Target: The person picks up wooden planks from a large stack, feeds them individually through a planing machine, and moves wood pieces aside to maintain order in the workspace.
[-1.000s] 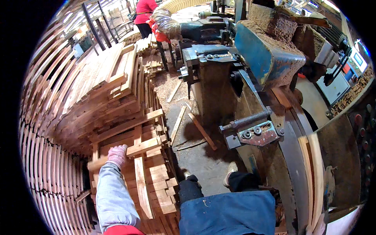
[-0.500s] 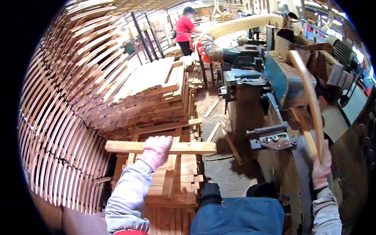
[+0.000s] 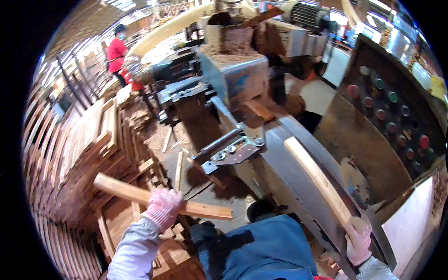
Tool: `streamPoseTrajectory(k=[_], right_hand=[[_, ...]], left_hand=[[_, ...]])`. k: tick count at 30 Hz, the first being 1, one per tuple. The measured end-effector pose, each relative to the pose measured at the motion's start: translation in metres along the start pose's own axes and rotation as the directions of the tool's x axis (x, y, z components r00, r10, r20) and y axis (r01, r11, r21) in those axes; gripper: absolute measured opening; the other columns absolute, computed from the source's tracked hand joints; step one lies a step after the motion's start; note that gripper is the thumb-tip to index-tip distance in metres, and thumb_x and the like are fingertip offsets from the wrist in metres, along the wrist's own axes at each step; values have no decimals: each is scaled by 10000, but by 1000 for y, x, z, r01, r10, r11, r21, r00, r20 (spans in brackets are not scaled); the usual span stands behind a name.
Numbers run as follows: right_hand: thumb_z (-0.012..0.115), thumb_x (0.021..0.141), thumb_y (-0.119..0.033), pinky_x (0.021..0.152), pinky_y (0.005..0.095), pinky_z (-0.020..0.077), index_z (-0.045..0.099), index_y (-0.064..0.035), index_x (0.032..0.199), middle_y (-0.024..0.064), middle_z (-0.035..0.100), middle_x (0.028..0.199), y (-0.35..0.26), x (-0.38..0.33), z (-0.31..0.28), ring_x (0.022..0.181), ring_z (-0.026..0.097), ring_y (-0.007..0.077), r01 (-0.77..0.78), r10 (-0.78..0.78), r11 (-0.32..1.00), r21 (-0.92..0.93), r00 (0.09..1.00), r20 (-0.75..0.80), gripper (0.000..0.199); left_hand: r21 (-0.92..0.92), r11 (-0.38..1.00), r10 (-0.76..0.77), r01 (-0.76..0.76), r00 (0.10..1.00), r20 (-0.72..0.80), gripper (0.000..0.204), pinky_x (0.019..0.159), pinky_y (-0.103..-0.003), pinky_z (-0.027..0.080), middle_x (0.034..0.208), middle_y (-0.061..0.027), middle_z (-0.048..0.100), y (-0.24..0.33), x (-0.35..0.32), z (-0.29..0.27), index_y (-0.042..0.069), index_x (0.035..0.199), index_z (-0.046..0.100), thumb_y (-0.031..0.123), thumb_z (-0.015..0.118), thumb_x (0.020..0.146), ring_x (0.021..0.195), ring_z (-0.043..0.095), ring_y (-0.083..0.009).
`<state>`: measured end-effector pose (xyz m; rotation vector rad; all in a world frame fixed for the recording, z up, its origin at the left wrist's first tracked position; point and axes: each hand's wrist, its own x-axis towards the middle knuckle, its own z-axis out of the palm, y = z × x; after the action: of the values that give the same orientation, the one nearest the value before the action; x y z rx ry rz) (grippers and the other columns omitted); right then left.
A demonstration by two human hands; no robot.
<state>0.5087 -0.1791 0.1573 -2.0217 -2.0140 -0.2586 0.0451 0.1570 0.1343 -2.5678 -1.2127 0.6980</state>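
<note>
My left hand (image 3: 163, 208), in a pinkish work glove, is closed round a wooden strip (image 3: 205, 209) and holds it up over the stacked wood at the lower left. My right hand (image 3: 358, 240), gloved too, grips the near end of another wooden strip (image 3: 319, 179). That strip lies lengthwise along the grey metal bed (image 3: 280, 154) of a woodworking machine. Farther up the bed, a shorter-looking piece of wood (image 3: 259, 110) sits by the blue machine housing (image 3: 242, 74), its far end hidden.
A panel with coloured buttons (image 3: 389, 107) stands at the right. Stacked wood (image 3: 88, 140) fills the left side. A metal bracket with rollers (image 3: 231, 151) juts out beside the bed. A person in a red shirt (image 3: 116, 53) stands far left, near a pale hose (image 3: 172, 25).
My view has turned right. My right hand's strip has come down from upright onto the bed. The other strip has moved farther along toward the housing. The left hand still holds its strip.
</note>
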Motion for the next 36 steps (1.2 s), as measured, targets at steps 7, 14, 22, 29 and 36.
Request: streamPoseTrajectory(k=[7,14,22,29,36], right_hand=[[603,765,34,901,474,472,658,-10,1168,203,626,1173,11,158,75,1064,583,411,256,-230,949,186,962,-148,409],[735,764,-89,1042,452,446,588,-29,1310,202,616,1283,-37,217,86,1219,548,407,258,-214,828,498,966,-143,569],[781,734,-146,971,460,474,540,-21,1362,212,616,1290,-48,93,18,1096,608,414,126,-136,943,309,991,10,683],[679,903,-147,970,467,474,497,-33,1453,251,617,1266,14,-74,-1,1110,589,431,-149,148,989,11,988,40,590],[654,831,11,1050,454,404,517,9,1407,205,589,1360,21,48,56,1186,557,401,-143,144,990,18,971,-189,592]], left_hand=[[-27,989,146,-144,981,124,328,769,-403,494,998,-81,701,36,-26,-29,73,1070,615,213,718,793,947,694,-248],[-109,976,189,-187,982,12,184,701,-404,576,813,-48,732,63,15,-88,120,890,723,244,765,760,772,735,-256],[1,922,242,-387,576,-781,449,1090,-531,408,1239,-110,655,146,60,-153,153,1287,598,261,664,856,1241,592,-326],[-602,728,-530,329,827,-189,427,876,-425,544,1034,-170,683,-4,38,-20,102,1092,649,194,816,710,1004,665,-335],[-228,165,-689,960,277,669,1132,1087,-442,463,1426,-212,548,-69,-67,202,111,1598,67,381,819,796,1331,531,-350]])
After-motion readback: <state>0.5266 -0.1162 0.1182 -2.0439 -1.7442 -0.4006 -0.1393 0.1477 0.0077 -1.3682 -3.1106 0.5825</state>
